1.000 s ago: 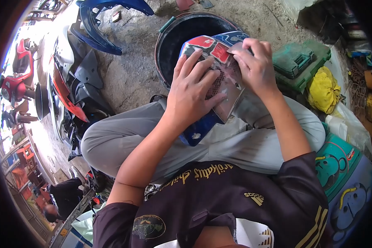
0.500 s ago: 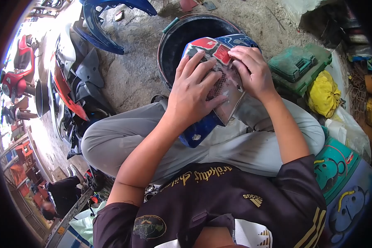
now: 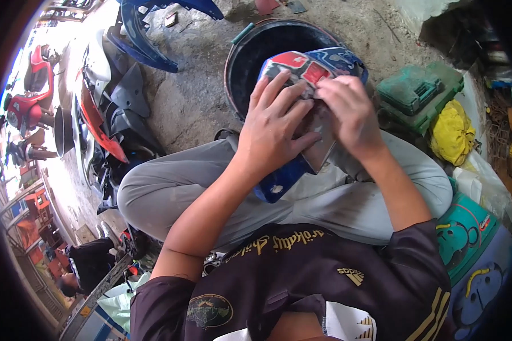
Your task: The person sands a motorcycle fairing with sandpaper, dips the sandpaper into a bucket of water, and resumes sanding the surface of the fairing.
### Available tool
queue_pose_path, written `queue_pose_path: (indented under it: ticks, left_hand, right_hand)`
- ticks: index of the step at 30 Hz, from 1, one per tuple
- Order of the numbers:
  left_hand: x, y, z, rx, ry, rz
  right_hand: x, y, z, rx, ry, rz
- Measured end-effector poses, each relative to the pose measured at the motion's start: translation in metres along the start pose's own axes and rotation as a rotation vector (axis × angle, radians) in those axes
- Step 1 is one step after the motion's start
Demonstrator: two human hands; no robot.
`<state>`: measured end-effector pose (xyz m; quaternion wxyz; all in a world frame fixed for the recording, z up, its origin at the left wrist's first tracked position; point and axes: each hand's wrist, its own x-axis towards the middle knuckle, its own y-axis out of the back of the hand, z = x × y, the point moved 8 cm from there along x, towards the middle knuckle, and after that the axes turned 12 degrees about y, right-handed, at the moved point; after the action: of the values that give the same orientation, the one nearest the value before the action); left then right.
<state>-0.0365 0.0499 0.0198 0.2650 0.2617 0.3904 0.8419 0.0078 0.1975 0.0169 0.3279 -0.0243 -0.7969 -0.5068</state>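
A blue motorcycle body panel (image 3: 276,186) with worn grey patches leans over my lap, its upper end across a black tub (image 3: 242,79). Red stickers (image 3: 314,73) and white-edged graphics cover its top. My left hand (image 3: 272,126) lies on the panel with fingers spread and thumb apart, pressing on its face. At the lower right edge of the square red sticker, the fingertips of my right hand (image 3: 350,113) are bent and drawn together. That hand is slightly blurred, and anything between its fingertips is hidden.
Green tool cases (image 3: 418,94) and a yellow bag (image 3: 453,132) sit at right. Black and red motorcycle panels (image 3: 99,122) are piled at left; a blue panel (image 3: 145,54) lies beyond them. A red motorcycle (image 3: 31,111) and another person (image 3: 88,264) are farther left.
My right fingers have bent closer together and moved slightly down along the sticker's edge. My left hand stays on the panel. The whole view has shifted a little.
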Motion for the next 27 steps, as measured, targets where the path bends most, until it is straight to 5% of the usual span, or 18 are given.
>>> queue_pose_path:
  ticks: [3, 7, 10, 27]
  left_hand:
    - [-0.001, -0.001, 0.001, 0.037, -0.001, -0.011]
    - [0.001, 0.0, 0.001, 0.012, -0.005, -0.005]
    - [0.001, 0.0, 0.002, 0.031, 0.0, -0.013]
    - [0.002, -0.001, 0.002, 0.018, -0.005, -0.019]
  right_hand:
    - [-0.018, -0.004, 0.048, -0.04, -0.085, 0.03]
    - [-0.007, 0.002, -0.006, 0.019, 0.043, 0.038]
    - [-0.005, 0.001, 0.039, -0.011, -0.047, 0.048]
    - [-0.004, 0.004, 0.014, 0.067, 0.003, -0.033]
